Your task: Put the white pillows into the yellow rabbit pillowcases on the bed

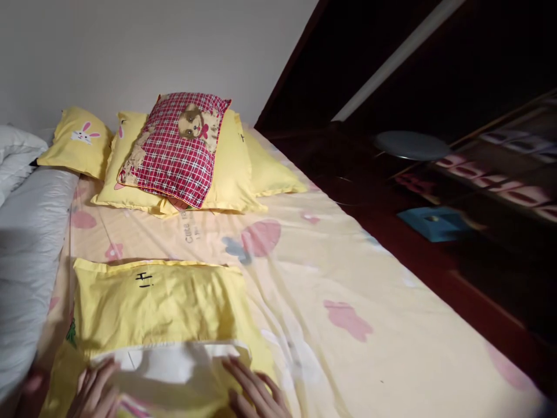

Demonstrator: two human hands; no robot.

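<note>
A yellow pillowcase (161,313) with "Hi" written near its far edge lies on the bed close to me. Across its near part a white inner piece (174,366) shows, partly in shadow; I cannot tell whether it is a pillow or lining. My left hand (93,390) rests at the left end of this white part, fingers lightly bent and touching the cloth. Over its right end lies my right hand (256,388), fingers stretched and apart. A pink-and-white print shows between the hands. The bottom of the frame cuts off both hands.
Farther up the bed (418,313), a red checked pillow (174,151) with a dog print lies on yellow pillows (237,168). A small rabbit pillow (80,142) and a white quilt (30,255) are at left. Right of the bed stand a round stool (411,145), a blue box (435,223) and a shoe rack (500,180).
</note>
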